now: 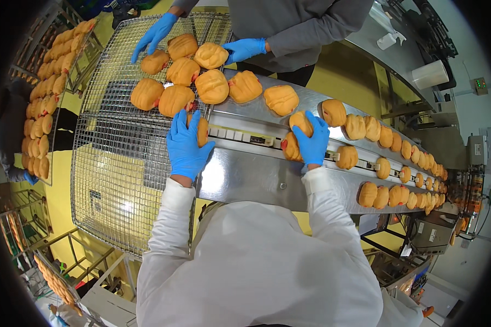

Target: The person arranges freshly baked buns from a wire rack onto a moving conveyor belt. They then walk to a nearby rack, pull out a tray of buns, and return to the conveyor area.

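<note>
My left hand (186, 146), in a blue glove, is closed over a golden bread roll (203, 132) where the wire rack (114, 180) meets the steel table (240, 174). Part of that roll is hidden under the fingers. Further right, my blue-gloved right hand (313, 140) has fingers and thumb around another bread roll (300, 123). A second roll (291, 147) lies just below it, against the thumb side of this hand. Several rolls with reddish patches, such as one roll (176, 100), sit on the rack's far right part.
Across the table a co-worker's gloved hands (245, 50) are by the rolls on the rack. A conveyor channel (240, 134) runs to the right, with rows of rolls (387, 136) along it. Racks loaded with rolls (43, 120) stand at the left.
</note>
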Available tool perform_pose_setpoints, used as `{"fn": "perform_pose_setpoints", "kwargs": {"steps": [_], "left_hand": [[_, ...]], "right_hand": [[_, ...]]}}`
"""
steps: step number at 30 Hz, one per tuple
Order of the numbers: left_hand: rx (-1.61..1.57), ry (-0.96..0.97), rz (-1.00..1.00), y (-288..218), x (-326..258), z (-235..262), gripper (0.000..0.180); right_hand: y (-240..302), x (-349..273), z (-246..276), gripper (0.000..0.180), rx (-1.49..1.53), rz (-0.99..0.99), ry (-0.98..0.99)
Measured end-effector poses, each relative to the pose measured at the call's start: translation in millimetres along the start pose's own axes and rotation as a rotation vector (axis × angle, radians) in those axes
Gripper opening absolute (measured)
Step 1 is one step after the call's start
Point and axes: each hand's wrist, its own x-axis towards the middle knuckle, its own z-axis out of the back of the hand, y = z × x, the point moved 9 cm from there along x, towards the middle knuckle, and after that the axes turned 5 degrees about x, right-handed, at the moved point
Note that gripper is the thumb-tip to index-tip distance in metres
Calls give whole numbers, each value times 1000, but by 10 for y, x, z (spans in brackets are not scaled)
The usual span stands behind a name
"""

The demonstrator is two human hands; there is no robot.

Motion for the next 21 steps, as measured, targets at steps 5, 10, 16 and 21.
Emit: {"fn": "perform_pose_setpoints", "kwargs": {"steps": [5,10,16,21], "left_hand": [[4,-74,35,23,-69,-30,83],[-31,-142,21,20,-69,3,71],[-327,-249,-17,-183,-167,297,65],[-196,94,-339,-927,-491,-8,80]], "right_hand": [[119,-484,-112,49,220,-42,-171],[-10,-542,-351,31,384,-127,-210],[143,-604,-168,41,278,17,-162],[246,-751,-121,50,13,93,164]]}}
